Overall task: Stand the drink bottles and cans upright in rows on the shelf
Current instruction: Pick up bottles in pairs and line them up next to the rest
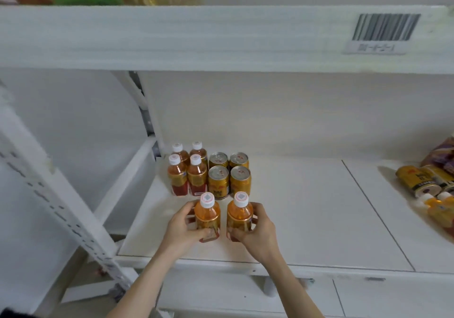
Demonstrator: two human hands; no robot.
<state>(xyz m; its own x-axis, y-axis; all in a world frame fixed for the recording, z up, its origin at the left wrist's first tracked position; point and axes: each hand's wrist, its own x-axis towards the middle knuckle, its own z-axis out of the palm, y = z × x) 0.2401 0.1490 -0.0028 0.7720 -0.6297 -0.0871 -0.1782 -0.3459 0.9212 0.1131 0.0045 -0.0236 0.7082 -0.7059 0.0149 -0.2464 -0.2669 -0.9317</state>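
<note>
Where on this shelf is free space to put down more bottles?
Bare shelf lies between the standing cans and the lying pile at right. The back-left corner, with the standing bottles, is crowded.

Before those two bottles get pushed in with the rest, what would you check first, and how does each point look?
1. Left hand grips the left bottle firmly: ok, fingers wrap its label.
2. Right hand grips the right bottle: ok.
3. Both held bottles upright, caps on: ok.
4. Standing bottles and standing cans at the back are upright in rows: ok.
5. Bare shelf in front of the rows: ok for the bottle rows; the right bottle sits ahead of the cans, so its lane looks not ok.
6. Whether the held bottles rest on the shelf or hang just above it: cannot tell.
</note>
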